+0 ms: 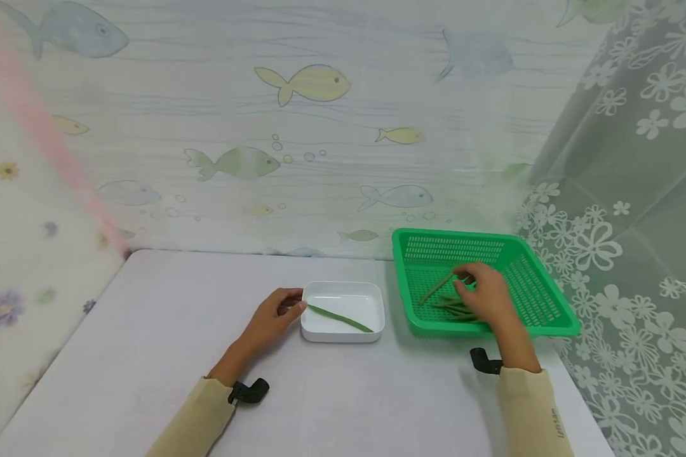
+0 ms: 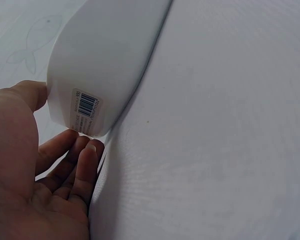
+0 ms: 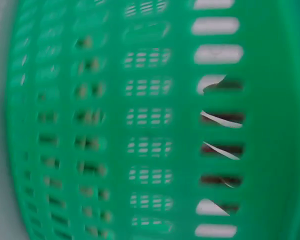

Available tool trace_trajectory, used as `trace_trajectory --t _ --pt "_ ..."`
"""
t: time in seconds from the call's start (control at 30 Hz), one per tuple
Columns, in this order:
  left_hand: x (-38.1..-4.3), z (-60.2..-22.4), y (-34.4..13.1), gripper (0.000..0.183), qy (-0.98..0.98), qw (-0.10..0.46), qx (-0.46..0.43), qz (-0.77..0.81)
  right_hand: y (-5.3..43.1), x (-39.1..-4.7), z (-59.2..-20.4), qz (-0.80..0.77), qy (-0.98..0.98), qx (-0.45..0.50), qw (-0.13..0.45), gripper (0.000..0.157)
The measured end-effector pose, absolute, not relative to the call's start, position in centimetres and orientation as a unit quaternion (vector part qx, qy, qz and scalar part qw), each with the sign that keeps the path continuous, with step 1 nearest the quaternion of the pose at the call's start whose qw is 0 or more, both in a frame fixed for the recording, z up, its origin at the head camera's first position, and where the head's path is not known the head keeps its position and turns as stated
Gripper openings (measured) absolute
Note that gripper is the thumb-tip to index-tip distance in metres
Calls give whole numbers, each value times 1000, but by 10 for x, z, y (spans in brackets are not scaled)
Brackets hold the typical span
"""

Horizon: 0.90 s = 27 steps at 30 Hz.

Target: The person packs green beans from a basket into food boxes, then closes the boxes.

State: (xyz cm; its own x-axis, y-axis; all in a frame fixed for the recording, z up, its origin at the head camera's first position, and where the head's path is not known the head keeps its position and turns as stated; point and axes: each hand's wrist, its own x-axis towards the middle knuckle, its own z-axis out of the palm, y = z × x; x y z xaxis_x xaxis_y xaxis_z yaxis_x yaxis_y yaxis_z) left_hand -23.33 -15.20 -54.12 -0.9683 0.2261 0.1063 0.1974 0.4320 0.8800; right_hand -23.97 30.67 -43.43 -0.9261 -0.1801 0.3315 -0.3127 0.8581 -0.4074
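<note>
My left hand (image 1: 271, 319) grips the left end of a white rectangular dish (image 1: 343, 339). In the left wrist view, the thumb touches the dish's rim and curled fingertips (image 2: 92, 150) meet its corner beside a barcode label (image 2: 85, 111). One long green bean (image 1: 340, 317) lies slantwise inside the dish. On the right, my right hand (image 1: 486, 295) reaches into a green plastic basket (image 1: 403, 279), thumb and forefinger pinching the upper end of a green bean (image 1: 434, 289). Several more green beans (image 1: 454, 306) lie under that hand. The right wrist view shows mostly the basket's slotted wall (image 3: 182, 125), which hides most of the hand.
Dish and basket stand side by side on a white-covered table (image 1: 343, 393), a narrow gap between them. Behind rises a fish-patterned curtain (image 1: 314, 190). A lace-flowered sheer curtain (image 1: 623, 285) hangs close to the basket's right side.
</note>
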Motion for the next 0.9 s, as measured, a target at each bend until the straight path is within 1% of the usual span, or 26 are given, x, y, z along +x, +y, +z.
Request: trace_trajectory --t 0.23,0.5,0.9 --pt "-233 -537 -153 51 846 8 127 517 317 -250 -432 187 -970 133 78 24" --pt "-230 -534 -153 50 849 10 124 514 329 -259 -433 151 -977 150 27 22" --pt "-224 -530 -152 51 848 7 124 515 342 -268 -439 109 -984 123 -71 25"
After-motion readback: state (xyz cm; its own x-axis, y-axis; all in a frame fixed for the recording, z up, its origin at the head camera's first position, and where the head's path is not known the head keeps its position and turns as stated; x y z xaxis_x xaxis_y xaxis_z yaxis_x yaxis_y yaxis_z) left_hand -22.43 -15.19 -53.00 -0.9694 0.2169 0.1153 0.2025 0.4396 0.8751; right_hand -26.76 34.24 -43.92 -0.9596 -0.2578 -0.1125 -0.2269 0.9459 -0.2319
